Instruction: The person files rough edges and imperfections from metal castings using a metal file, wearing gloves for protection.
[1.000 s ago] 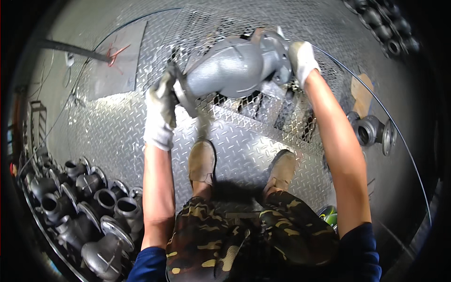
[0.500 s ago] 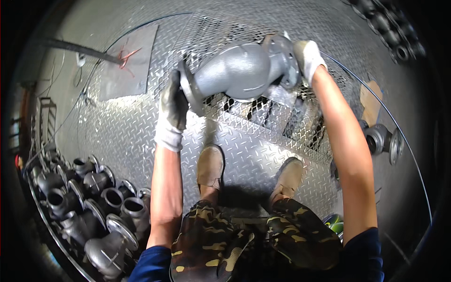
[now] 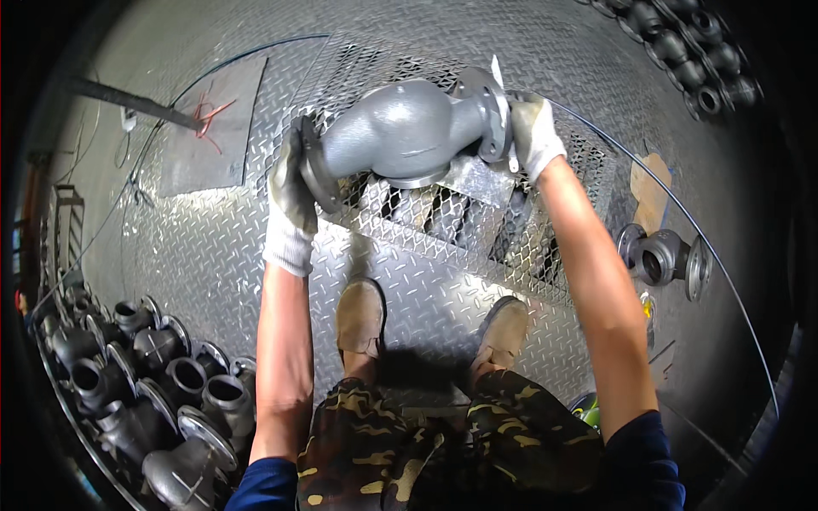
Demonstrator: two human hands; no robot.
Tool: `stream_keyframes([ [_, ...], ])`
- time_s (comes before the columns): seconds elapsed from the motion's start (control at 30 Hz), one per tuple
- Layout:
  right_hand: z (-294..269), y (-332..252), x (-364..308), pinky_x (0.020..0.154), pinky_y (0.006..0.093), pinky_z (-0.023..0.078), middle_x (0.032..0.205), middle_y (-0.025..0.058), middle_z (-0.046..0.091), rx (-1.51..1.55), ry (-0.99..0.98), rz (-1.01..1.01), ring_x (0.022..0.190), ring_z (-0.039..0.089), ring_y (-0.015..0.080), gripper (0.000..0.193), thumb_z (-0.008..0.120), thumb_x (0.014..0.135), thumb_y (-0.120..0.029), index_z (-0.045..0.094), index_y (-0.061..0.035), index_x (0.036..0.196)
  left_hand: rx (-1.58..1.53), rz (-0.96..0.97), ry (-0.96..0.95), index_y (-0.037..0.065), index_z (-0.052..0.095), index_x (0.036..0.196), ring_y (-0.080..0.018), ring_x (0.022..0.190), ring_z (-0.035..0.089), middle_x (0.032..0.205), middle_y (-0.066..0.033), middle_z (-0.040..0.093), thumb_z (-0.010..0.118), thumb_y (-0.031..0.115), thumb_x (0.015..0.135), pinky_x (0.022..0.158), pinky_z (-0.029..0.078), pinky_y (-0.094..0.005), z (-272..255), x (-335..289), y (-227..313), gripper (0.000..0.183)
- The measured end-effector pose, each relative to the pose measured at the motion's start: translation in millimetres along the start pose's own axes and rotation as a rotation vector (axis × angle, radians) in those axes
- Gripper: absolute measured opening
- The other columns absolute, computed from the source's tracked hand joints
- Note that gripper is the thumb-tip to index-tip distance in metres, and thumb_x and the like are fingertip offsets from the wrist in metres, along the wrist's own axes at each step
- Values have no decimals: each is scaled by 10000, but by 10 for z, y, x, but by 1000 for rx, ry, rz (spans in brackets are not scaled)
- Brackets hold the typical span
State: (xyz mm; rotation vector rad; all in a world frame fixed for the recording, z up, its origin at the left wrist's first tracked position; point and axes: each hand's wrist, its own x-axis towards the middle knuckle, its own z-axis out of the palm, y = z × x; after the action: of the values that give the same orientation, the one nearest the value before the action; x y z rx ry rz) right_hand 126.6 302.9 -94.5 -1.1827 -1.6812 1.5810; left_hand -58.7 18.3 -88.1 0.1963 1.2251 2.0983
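**Both gloved hands on a chunky gray casting, over the floor mesh**

So here's the setup; a gray casting (image 3: 405,128) with a fat rounded belly lies crosswise in front of the person, over a panel of metal mesh (image 3: 426,230); can't tell whether it's resting on that or held just off it; the left end sits a bit lower in view than the right one.

Left hand (image 3: 288,183), in a pale glove with a darkened palm side, is on the round left flange (image 3: 317,166); its fingers are together and clamped against the flange, tips partly lost in the dark glove; right hand (image 3: 532,136), also gloved, has its fingers clamped on the right flange (image 3: 494,111) from the outer side, though the tips are hidden; bolt holes show in that flange.

A shiny flat plate (image 3: 481,179) lies on the mesh just under the casting's right half; around it all is diamond-tread floor (image 3: 221,255), with two tan shoes planted near the mesh.

Lower left there's a crowd of darker flanged castings (image 3: 183,477); more are lined up at upper right (image 3: 673,51); one lone casting (image 3: 660,255) sits right of the right forearm, near a tan board (image 3: 652,183); a dark cable (image 3: 673,192) curves past that board; over at upper left, red strands (image 3: 206,115) lie on a gray sheet (image 3: 213,162).
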Motion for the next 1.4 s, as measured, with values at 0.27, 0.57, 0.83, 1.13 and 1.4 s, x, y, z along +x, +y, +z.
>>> stream_keyframes([
  [0.27, -88, 3, -141, 526, 355, 469, 756, 172, 681, -208, 208, 27, 615, 621, 189, 208, 650, 834, -127, 666, 80, 840, 62, 69, 54, 39, 577, 1275, -181, 1086, 578, 1185, -70, 639, 529, 328, 1002, 989, 434, -332, 98, 56, -221, 401],
  [0.57, -666, -870, -1056, 581, 279, 453, 782, 103, 678, -182, 265, 21, 626, 569, 126, 122, 618, 858, -22, 684, 80, 870, -288, -258, 15, 65, 579, 1196, -198, 924, 639, 1053, -81, 652, 541, 397, 988, 811, 545, -334, 505, -488, -275, 394],
  [0.83, -837, -1525, -1554, 659, 214, 457, 810, 69, 691, -505, 309, -259, 702, 594, 89, 214, 641, 887, -116, 722, 62, 975, -339, -442, -121, 0, 564, 1210, -297, 993, 645, 1107, -174, 653, 473, 439, 984, 923, 508, -419, 739, -554, -777, 502],
  [1.13, -608, -1556, -1724, 696, 387, 526, 800, 216, 699, -718, 307, -379, 730, 687, 312, 366, 569, 871, -234, 678, 78, 1028, 1336, 332, 42, -32, 553, 1264, -300, 973, 651, 1030, -266, 656, 501, 362, 965, 868, 493, -364, 595, -647, -482, 498],
  [1.4, -456, -1888, -1763, 571, 283, 503, 728, 145, 693, -280, 21, -99, 602, 644, 165, 264, 532, 930, -168, 665, 59, 949, 1016, 411, -252, -41, 473, 1345, -305, 790, 718, 927, -244, 698, 480, 314, 1009, 710, 560, -367, 1561, -1265, 430, 489],
])
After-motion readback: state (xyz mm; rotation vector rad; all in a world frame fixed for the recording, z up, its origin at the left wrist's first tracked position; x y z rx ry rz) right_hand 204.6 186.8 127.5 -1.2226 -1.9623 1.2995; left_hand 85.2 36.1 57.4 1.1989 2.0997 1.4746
